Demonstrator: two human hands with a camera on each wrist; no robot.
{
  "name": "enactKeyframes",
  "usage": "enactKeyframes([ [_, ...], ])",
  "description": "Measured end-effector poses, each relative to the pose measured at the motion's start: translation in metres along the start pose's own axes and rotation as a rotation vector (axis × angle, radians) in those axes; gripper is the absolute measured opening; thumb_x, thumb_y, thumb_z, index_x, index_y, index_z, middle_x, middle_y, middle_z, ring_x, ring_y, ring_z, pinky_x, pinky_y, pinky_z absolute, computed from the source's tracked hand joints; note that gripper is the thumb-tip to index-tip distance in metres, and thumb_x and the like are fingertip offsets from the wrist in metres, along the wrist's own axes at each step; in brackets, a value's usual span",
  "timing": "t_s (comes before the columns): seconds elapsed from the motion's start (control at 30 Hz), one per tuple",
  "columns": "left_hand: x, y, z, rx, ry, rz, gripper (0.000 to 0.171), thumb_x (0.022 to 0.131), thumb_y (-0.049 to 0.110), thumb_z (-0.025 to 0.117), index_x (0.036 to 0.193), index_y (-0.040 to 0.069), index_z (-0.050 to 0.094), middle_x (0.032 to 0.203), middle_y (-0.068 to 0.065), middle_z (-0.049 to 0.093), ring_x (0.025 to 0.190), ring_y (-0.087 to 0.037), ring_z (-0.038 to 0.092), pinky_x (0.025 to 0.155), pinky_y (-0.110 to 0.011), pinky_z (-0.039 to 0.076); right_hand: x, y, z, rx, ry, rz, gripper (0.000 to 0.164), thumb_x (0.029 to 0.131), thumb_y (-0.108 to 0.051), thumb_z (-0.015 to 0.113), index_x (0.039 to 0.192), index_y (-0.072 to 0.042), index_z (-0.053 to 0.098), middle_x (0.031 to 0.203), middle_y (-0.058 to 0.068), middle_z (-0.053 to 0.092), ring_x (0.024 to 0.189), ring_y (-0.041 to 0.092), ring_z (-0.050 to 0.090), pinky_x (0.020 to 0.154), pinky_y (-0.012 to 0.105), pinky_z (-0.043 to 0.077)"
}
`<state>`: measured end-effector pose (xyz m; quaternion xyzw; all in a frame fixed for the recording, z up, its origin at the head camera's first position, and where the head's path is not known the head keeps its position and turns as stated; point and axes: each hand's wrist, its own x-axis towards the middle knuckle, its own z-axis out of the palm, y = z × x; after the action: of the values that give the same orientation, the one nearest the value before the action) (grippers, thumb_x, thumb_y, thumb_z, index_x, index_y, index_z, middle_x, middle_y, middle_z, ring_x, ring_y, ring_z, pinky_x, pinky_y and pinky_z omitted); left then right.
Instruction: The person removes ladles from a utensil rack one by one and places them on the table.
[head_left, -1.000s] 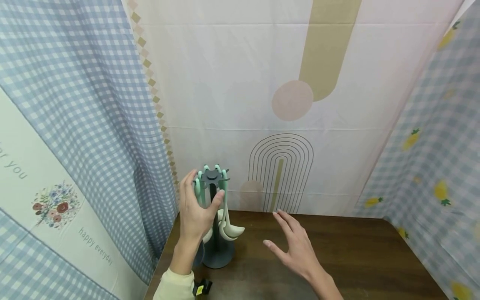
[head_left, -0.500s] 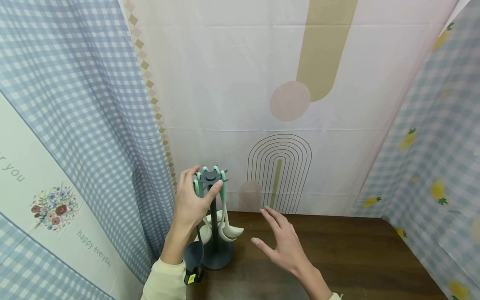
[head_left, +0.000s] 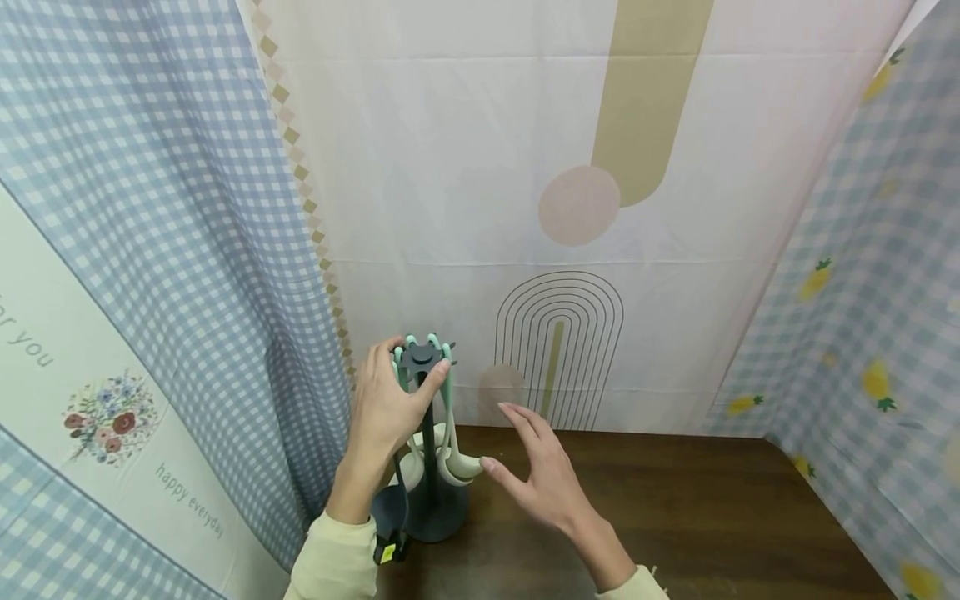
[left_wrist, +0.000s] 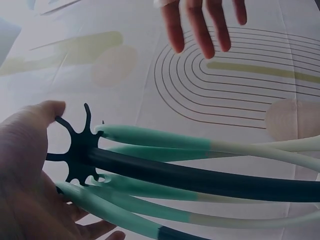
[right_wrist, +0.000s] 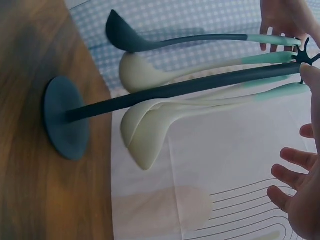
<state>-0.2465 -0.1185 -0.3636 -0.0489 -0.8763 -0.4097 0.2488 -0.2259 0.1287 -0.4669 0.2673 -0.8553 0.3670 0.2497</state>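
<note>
A dark utensil stand [head_left: 422,357] with a round base stands upright on the left of the table. My left hand [head_left: 382,408] holds its hooked top, thumb on the near side and fingers around the far left side. Green-handled utensils hang from the hooks. One is a dark ladle [right_wrist: 125,32]; several have cream heads, such as the cream ladle [right_wrist: 140,75] beside it. In the head view my right hand [head_left: 540,471] hovers right of the stand, fingers extended, thumb tip beside a cream head [head_left: 463,467]. Whether they touch I cannot tell.
The brown wooden table [head_left: 675,500] reaches to the right of the stand. A white patterned cloth [head_left: 450,167] hangs behind it. Blue checked cloth [head_left: 195,208] closes off the left side, and another checked cloth [head_left: 862,333] the right.
My right hand has moved left toward the stand. My left hand has shifted slightly left around the stand's top, and the dark ladle now shows beside the wrist.
</note>
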Motion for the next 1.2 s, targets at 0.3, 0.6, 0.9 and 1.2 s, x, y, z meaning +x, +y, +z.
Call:
enactKeyframes([
  [0.3, 0.000, 0.000, 0.004, 0.066, 0.024, 0.015, 0.080, 0.096, 0.059, 0.065, 0.152, 0.005, 0.046, 0.141, -0.015, 0.056, 0.122, -0.037, 0.056, 0.096, -0.058, 0.049, 0.024, -0.018, 0.010, 0.104, 0.022, 0.045, 0.069, 0.099, -0.049, 0.071, 0.160, -0.030, 0.045, 0.157, -0.003, 0.048, 0.145, 0.022, 0.046, 0.111, 0.059, 0.043],
  [0.6, 0.002, -0.007, 0.001, -0.022, 0.001, 0.033, 0.074, 0.098, 0.048, 0.065, 0.152, 0.003, 0.042, 0.145, -0.017, 0.051, 0.122, -0.039, 0.057, 0.096, -0.058, 0.050, 0.035, -0.032, 0.022, 0.180, 0.061, 0.020, 0.063, 0.101, -0.040, 0.072, 0.157, -0.021, 0.049, 0.150, 0.001, 0.055, 0.136, 0.023, 0.055, 0.106, 0.054, 0.050],
  [0.9, 0.008, -0.020, -0.004, -0.193, -0.108, 0.075, 0.070, 0.100, 0.038, 0.063, 0.155, 0.004, 0.037, 0.149, -0.020, 0.047, 0.134, -0.039, 0.051, 0.108, -0.059, 0.044, 0.056, -0.041, 0.021, 0.236, 0.081, 0.034, 0.055, 0.102, -0.033, 0.072, 0.152, -0.017, 0.055, 0.139, 0.001, 0.062, 0.123, 0.023, 0.063, 0.093, 0.047, 0.058],
  [1.2, 0.014, -0.030, -0.003, -0.341, -0.145, 0.128, 0.066, 0.098, 0.029, 0.062, 0.154, 0.003, 0.039, 0.147, -0.019, 0.049, 0.125, -0.035, 0.056, 0.101, -0.053, 0.048, 0.083, -0.058, 0.022, 0.370, 0.109, 0.099, 0.042, 0.101, -0.024, 0.073, 0.140, -0.010, 0.063, 0.127, 0.007, 0.067, 0.109, 0.025, 0.070, 0.088, 0.044, 0.060],
])
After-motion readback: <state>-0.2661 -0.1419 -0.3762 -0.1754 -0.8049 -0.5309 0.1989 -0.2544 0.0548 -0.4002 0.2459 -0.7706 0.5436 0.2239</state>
